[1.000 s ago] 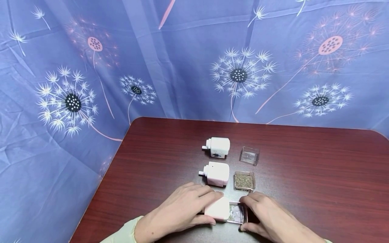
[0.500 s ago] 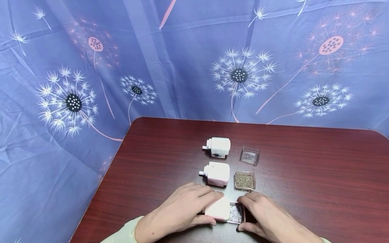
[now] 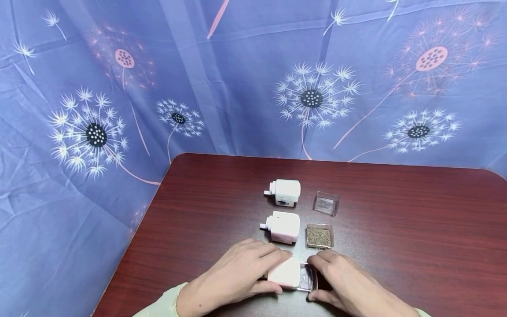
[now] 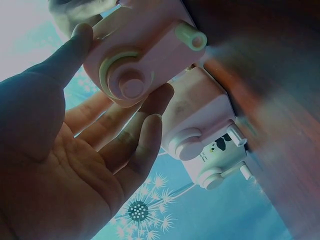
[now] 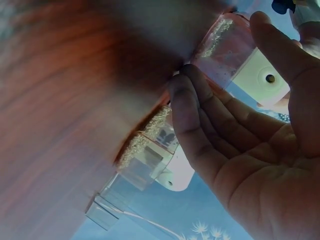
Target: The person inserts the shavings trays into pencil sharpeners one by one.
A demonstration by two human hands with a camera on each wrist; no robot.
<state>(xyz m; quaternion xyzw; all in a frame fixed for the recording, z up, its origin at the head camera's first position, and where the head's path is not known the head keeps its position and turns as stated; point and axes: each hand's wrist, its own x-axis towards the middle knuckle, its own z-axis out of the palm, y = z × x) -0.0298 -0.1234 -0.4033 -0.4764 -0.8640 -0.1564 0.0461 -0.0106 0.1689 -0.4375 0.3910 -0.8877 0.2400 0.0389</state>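
Near the table's front edge, my left hand [image 3: 235, 275] grips a pale pink hand-crank pencil sharpener [image 3: 284, 274], thumb on the near side and fingers on the far side. Its crank handle [image 4: 191, 36] shows in the left wrist view. My right hand [image 3: 350, 284] pinches a clear shavings drawer [image 3: 306, 278] between thumb and fingers, at its outer end. This drawer sits partly inside the sharpener's right end, with part of it sticking out. In the right wrist view, some shavings [image 5: 218, 37] lie along the drawer's bottom.
Behind stand a second pinkish sharpener [image 3: 284, 227] and a white one [image 3: 287, 192], cranks to the left. Right of them lie a clear drawer full of shavings [image 3: 319, 236] and an empty clear drawer [image 3: 325, 204]. A blue dandelion-print cloth [image 3: 245, 88] hangs behind the table.
My right hand has moved slightly left, sliding the drawer farther into the sharpener, so less of it shows. My left hand and the sharpener have stayed in place.
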